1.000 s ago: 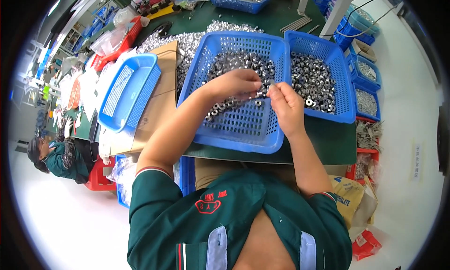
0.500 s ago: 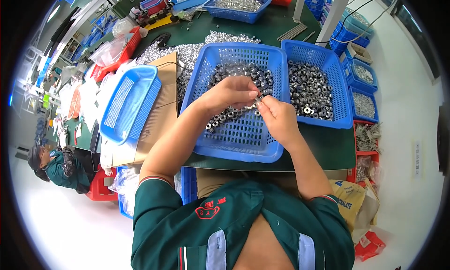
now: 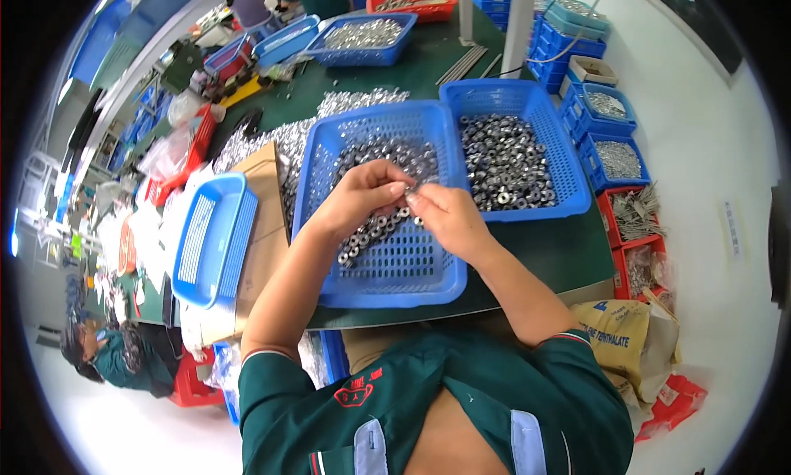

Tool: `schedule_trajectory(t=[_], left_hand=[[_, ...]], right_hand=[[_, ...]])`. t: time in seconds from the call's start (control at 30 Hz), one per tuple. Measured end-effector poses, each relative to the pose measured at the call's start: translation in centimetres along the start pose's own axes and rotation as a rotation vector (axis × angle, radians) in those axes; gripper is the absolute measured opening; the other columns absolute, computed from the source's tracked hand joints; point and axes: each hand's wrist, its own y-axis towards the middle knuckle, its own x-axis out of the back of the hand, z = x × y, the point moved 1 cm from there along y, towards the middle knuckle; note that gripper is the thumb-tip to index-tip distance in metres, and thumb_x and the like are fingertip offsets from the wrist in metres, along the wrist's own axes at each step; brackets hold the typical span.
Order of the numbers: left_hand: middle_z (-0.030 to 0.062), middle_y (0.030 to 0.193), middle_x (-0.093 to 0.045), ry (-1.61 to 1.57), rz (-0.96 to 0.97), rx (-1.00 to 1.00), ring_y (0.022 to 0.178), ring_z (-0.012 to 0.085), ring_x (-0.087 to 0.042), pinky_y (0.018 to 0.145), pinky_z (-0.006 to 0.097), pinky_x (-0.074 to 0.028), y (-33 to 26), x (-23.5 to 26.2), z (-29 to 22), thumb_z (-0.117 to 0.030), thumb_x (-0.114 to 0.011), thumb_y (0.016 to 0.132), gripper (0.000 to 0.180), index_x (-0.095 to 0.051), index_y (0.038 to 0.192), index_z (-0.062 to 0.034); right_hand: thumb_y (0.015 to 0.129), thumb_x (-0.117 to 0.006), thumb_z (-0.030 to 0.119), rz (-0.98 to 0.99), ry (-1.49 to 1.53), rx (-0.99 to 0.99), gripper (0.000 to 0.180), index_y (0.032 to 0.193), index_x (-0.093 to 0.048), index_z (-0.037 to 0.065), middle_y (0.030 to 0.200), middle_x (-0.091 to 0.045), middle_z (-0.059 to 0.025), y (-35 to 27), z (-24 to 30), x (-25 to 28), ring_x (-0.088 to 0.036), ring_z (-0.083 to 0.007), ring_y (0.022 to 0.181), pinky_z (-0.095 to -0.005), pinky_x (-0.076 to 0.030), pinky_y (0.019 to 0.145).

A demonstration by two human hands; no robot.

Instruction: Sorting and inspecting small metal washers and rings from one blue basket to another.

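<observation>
My left hand (image 3: 367, 196) and my right hand (image 3: 451, 219) meet fingertip to fingertip above a blue perforated basket (image 3: 395, 298). Both are closed in a pinch around a small metal piece (image 3: 410, 191), mostly covered by the fingers. Beneath them, small ring-shaped metal parts (image 3: 375, 234) with centre holes lie across the basket's middle and far side; its near floor shows bare mesh. A second blue basket (image 3: 575, 196), touching the first on the right, holds a thick layer of similar dark and shiny metal parts (image 3: 507, 158).
Loose silvery parts (image 3: 362, 102) are heaped on the green table (image 3: 544, 257) behind the baskets. At left, an unfilled blue basket (image 3: 216, 294) rests on cardboard (image 3: 262, 219). Metal rods (image 3: 463, 65) lie beyond. Stacked bins (image 3: 614, 158) stand right; another person (image 3: 124, 355) sits far left.
The view has shifted, so the baskets and table sit further left and lower in the picture. Both hands stay pinched together over the same basket.
</observation>
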Motion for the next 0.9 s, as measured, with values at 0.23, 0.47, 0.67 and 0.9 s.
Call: schedule_trajectory(t=[0.23,0.47,0.67,0.9], left_hand=[[-0.0005,0.084,-0.060,0.586,-0.038,-0.035,0.075,0.0036,-0.052,0.063,0.018,-0.041,4.4,-1.7,-5.6,-0.015,-0.058,0.091,0.019,-0.059,0.107,-0.0038],[0.0066,0.087,-0.066,1.125,0.285,-0.243,0.082,0.0193,-0.062,0.074,0.033,-0.049,17.9,-5.5,-4.0,-0.016,-0.064,0.083,0.019,-0.065,0.098,-0.0058],[0.0094,0.093,-0.068,1.399,0.106,-0.156,0.090,0.0286,-0.064,0.077,0.039,-0.051,25.6,-4.5,3.6,-0.017,-0.065,0.075,0.021,-0.069,0.095,-0.0135],[0.0134,0.095,-0.068,1.188,-0.110,-0.491,0.090,0.0309,-0.064,0.082,0.038,-0.051,22.1,-2.7,0.6,-0.010,-0.062,0.076,0.024,-0.070,0.099,-0.0135]], right_hand=[[0.092,-0.055,0.024,-0.135,0.020,0.170,0.027,0.074,-0.054,0.004,0.053,-0.050,-0.0059,-0.6,-1.2,0.4,-0.052,-0.0166,0.047,-0.0353,-0.040,0.046],[0.088,-0.056,0.029,0.137,-0.607,0.325,0.025,0.074,-0.056,0.008,0.058,-0.059,-0.0129,-1.4,0.0,-0.7,-0.060,-0.0342,0.056,-0.0476,-0.045,0.051],[0.086,-0.057,0.028,0.120,-0.575,0.377,0.020,0.082,-0.058,0.008,0.059,-0.059,-0.0133,-1.8,-0.2,-0.7,-0.060,-0.0347,0.056,-0.0474,-0.044,0.050],[0.085,-0.061,0.025,0.007,-0.512,0.461,0.018,0.078,-0.058,0.008,0.058,-0.058,-0.0139,-1.6,-1.6,-0.8,-0.058,-0.0359,0.054,-0.0464,-0.044,0.049]])
